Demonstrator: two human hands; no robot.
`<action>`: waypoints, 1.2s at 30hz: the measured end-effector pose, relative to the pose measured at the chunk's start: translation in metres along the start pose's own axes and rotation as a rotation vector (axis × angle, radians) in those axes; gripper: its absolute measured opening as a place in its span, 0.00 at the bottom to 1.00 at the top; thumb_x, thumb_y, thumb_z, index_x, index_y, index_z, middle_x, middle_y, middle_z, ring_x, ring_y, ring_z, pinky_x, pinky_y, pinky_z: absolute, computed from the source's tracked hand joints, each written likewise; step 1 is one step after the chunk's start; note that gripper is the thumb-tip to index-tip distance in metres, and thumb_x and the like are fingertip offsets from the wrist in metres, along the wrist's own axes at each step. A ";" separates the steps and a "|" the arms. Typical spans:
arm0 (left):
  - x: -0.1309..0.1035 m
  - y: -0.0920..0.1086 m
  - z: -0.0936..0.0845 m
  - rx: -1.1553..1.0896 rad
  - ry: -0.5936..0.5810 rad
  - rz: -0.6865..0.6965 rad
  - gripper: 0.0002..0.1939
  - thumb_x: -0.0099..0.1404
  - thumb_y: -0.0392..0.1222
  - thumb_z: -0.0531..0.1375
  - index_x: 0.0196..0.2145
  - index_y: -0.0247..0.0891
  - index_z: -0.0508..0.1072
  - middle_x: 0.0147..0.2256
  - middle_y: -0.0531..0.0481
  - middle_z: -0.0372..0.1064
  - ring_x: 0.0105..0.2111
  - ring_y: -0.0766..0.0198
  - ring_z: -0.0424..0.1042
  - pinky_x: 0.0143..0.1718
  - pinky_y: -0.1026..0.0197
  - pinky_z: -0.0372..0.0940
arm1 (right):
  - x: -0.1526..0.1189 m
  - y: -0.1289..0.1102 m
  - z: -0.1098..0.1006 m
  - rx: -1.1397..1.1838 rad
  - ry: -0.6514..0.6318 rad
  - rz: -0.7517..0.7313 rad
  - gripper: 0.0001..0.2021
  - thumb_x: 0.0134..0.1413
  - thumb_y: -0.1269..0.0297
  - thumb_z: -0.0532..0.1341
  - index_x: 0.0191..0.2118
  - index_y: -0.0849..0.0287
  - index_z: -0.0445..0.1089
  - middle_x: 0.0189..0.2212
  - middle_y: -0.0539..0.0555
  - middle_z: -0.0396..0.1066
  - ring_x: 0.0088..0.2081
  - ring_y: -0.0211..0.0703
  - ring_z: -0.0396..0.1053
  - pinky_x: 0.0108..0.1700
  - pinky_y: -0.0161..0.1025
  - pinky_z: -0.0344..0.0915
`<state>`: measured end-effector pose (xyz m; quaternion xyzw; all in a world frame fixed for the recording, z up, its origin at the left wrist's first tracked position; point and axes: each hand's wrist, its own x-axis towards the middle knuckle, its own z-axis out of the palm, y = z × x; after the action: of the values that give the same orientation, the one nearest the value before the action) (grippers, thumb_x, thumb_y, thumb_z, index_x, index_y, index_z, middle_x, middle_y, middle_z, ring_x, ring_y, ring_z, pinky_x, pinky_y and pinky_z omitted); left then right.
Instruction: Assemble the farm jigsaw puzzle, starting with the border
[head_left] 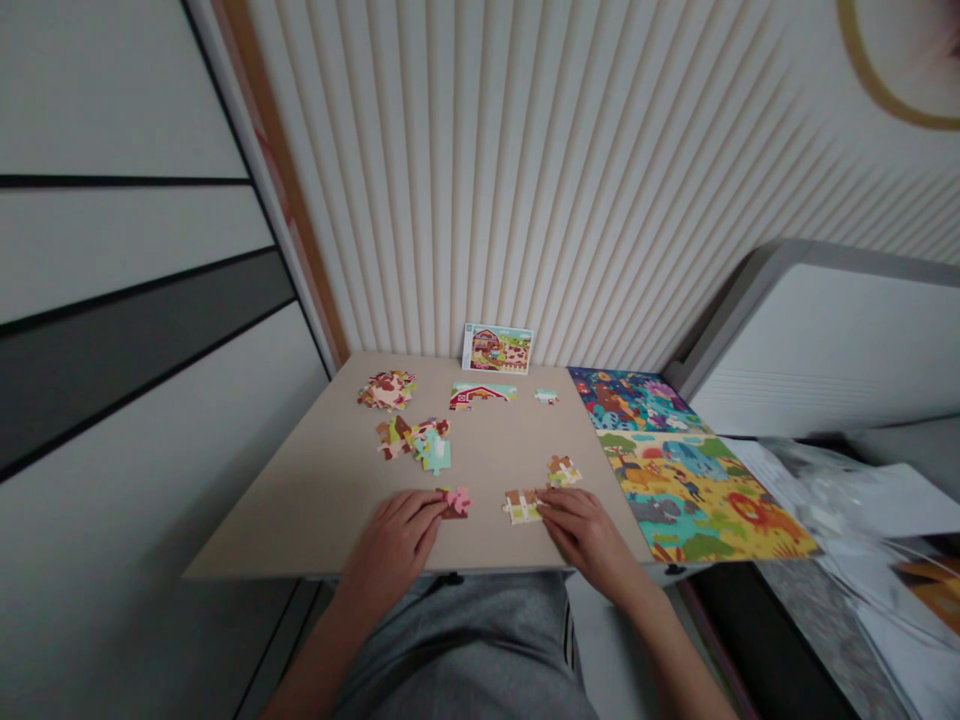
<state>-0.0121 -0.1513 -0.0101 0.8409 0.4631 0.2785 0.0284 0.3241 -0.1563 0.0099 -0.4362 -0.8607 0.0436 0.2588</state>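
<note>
My left hand point(400, 532) rests near the table's front edge, its fingertips closed on a pink and brown jigsaw puzzle piece point(456, 502). To the right, my right hand point(585, 525) has its fingers pressed together at the right end of a brown, white and green jigsaw puzzle piece point(522, 506), partly covering it. Just above that hand lies an orange and yellow-green puzzle piece point(562, 470). Several loose pieces point(431, 448) spread left of the middle. Farther back is a joined strip of pieces point(484, 393) with a red barn roof.
A picture card point(498, 349) of a farm stands against the pleated wall. A heap of pieces point(387, 390) is at the back left, a single piece point(547, 396) at the back right. Two finished puzzles, a dark blue one point(637, 400) and a yellow animal one point(705, 495), cover the right side.
</note>
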 end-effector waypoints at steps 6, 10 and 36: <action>-0.001 -0.003 0.002 0.018 -0.022 0.003 0.16 0.73 0.39 0.51 0.54 0.45 0.73 0.52 0.47 0.72 0.51 0.56 0.69 0.53 0.49 0.64 | 0.003 -0.002 -0.007 -0.022 -0.044 0.001 0.15 0.66 0.69 0.57 0.53 0.50 0.74 0.54 0.56 0.74 0.57 0.49 0.69 0.59 0.53 0.64; 0.000 -0.002 0.002 0.017 -0.009 0.008 0.16 0.73 0.39 0.51 0.53 0.45 0.74 0.51 0.46 0.73 0.51 0.56 0.69 0.53 0.49 0.64 | 0.007 -0.001 -0.012 -0.052 -0.063 -0.032 0.15 0.65 0.70 0.59 0.52 0.49 0.74 0.53 0.55 0.75 0.55 0.47 0.71 0.59 0.52 0.63; -0.002 -0.005 0.004 0.041 -0.028 0.018 0.16 0.73 0.38 0.52 0.54 0.44 0.72 0.52 0.46 0.72 0.52 0.56 0.69 0.54 0.49 0.63 | -0.001 0.027 -0.023 -0.232 -0.049 0.194 0.15 0.70 0.58 0.53 0.56 0.49 0.71 0.57 0.56 0.70 0.60 0.52 0.64 0.62 0.55 0.55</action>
<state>-0.0145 -0.1496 -0.0160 0.8493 0.4607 0.2574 0.0150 0.3554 -0.1443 0.0215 -0.5432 -0.8198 -0.0205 0.1800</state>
